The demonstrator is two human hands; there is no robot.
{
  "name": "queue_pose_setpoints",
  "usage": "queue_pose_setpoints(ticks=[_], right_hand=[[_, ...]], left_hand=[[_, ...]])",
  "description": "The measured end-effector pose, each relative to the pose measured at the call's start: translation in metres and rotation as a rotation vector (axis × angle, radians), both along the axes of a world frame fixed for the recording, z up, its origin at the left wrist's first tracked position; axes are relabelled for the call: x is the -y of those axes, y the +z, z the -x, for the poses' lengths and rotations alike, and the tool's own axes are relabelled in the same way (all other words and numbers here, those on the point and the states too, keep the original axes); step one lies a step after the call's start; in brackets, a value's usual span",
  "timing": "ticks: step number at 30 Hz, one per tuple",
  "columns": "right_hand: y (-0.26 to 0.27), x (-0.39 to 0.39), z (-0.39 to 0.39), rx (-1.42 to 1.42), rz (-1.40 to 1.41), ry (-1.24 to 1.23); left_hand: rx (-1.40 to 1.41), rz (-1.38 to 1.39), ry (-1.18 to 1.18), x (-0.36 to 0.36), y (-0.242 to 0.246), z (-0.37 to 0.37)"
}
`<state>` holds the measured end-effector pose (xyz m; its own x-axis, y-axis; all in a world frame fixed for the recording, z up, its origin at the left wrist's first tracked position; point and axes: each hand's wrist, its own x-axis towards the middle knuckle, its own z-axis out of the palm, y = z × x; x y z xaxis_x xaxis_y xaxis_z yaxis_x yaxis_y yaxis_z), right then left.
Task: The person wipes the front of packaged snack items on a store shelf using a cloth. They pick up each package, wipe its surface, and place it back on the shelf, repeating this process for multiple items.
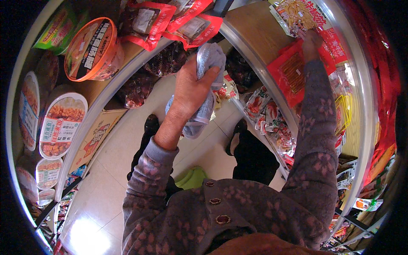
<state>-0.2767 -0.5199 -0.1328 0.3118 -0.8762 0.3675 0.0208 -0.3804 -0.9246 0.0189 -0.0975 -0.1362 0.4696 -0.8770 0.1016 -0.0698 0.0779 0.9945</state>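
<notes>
My left hand grips a folded blue-grey towel above the aisle floor, with the thumb across its front. The towel's lower folds hang beneath my wrist. Over at the shelf on the right, my right hand has its fingers on the near edge of a snack packet with a clear window and red print. Part of the fingers is hidden against the packet. Just below that hand lies a flat red packet of brown sticks, partly covered by my forearm. Another red packet is beside it.
On the left shelf stand an orange-rimmed food tub and several oval ready-meal packs. Red vacuum packs overhang the far shelf edge. Lower right are small packets. A green plastic object is on the floor between my legs.
</notes>
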Motion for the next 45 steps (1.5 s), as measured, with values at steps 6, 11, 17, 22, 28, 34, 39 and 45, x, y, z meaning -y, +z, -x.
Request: queue_pose_setpoints(ticks=[6,11,17,22,28,34,39,45], right_hand=[[0.005,0.050,0.067,0.227,-0.151,0.479],[-0.002,0.016,0.005,-0.040,-0.126,-0.020],[0.004,0.002,-0.001,-0.674,0.378,-0.486],[0.016,0.012,0.019,-0.922,0.869,-0.769],[0.019,0.005,0.017,-0.824,0.800,-0.654],[0.021,0.013,0.014,-0.657,0.745,-0.661],[0.017,0.014,0.006,-0.536,0.676,-0.534],[0.005,0.023,-0.008,-0.900,0.338,-0.729]], left_hand=[[-0.047,0.051,-0.037,0.005,0.008,0.007],[0.010,0.001,-0.002,0.000,0.001,0.000],[-0.029,0.011,-0.012,-0.001,0.004,0.000],[-0.015,0.024,-0.010,0.005,0.001,0.005],[-0.001,0.006,0.005,0.002,0.004,0.004],[-0.005,0.072,0.001,0.004,0.007,0.005],[-0.031,0.048,-0.012,0.000,0.012,0.002],[-0.025,0.039,0.029,-0.004,0.006,-0.002]])
